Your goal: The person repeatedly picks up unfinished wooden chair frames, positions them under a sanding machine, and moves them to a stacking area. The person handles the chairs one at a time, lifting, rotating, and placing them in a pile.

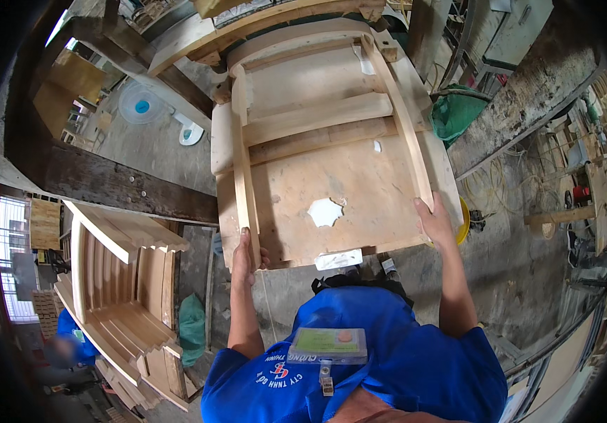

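Note:
A pale wooden frame (317, 118) lies on a plywood-topped workbench (289, 211) in front of me. It has two long side rails, a curved rail at the far end and a crossbar between them. My left hand (246, 257) is wrapped round the near end of the left rail. At the near end of the right rail, my right hand (436, 220) grips the wood, its thumb on top. Between the rails, a jagged white patch (325, 211) shows on the board. A white block-like piece (339, 259) sits at the bench's near edge.
Stacked pale wooden parts (117, 296) stand at the left, with another person in blue (74, 335) beyond. Dark beams (127, 176) flank the bench. A green bag (455, 113) hangs at its right, near a yellow rim (464, 222). A fan (141, 106) stands far left.

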`<state>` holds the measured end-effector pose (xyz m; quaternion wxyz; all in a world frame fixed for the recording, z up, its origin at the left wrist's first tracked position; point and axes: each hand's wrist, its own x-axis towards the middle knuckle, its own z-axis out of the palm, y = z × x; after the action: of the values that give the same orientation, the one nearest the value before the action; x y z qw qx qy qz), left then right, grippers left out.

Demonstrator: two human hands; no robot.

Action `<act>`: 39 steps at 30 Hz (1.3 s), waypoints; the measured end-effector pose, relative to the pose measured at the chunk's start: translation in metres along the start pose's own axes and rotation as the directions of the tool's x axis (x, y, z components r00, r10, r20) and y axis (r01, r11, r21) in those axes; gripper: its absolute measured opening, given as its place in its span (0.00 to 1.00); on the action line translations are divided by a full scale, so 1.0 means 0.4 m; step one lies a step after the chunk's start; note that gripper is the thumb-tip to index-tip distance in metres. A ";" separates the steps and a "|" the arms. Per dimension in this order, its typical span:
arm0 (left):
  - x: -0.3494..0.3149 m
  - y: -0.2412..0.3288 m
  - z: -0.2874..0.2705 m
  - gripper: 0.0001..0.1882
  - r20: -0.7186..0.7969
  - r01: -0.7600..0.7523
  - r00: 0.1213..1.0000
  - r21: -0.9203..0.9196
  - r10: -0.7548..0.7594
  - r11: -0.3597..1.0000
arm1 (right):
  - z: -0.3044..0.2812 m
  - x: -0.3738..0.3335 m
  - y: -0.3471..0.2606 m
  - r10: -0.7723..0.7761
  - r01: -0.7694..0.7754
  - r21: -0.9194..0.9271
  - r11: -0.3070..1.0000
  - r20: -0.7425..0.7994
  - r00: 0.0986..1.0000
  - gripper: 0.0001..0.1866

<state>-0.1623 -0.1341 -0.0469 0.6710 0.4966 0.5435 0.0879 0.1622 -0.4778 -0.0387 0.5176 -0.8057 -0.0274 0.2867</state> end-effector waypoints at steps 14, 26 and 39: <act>0.055 0.004 -0.027 0.30 0.246 0.062 0.969 -0.221 -0.006 0.973 | -0.046 0.024 0.081 0.100 -0.312 0.546 0.778 0.383 0.918 0.16; 0.042 0.014 -0.028 0.30 0.205 0.081 0.978 -0.197 -0.039 0.977 | -0.028 0.004 0.050 0.206 -0.325 0.489 0.809 0.282 0.937 0.17; 0.051 0.005 -0.019 0.31 0.214 0.052 0.977 -0.143 -0.021 0.988 | -0.024 0.000 0.052 0.198 -0.305 0.528 0.792 0.250 0.948 0.19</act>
<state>-0.1596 -0.1155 -0.0579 0.7616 0.4419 0.4699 0.0621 0.1618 -0.4953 -0.0535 0.6833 -0.5849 0.1188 0.4206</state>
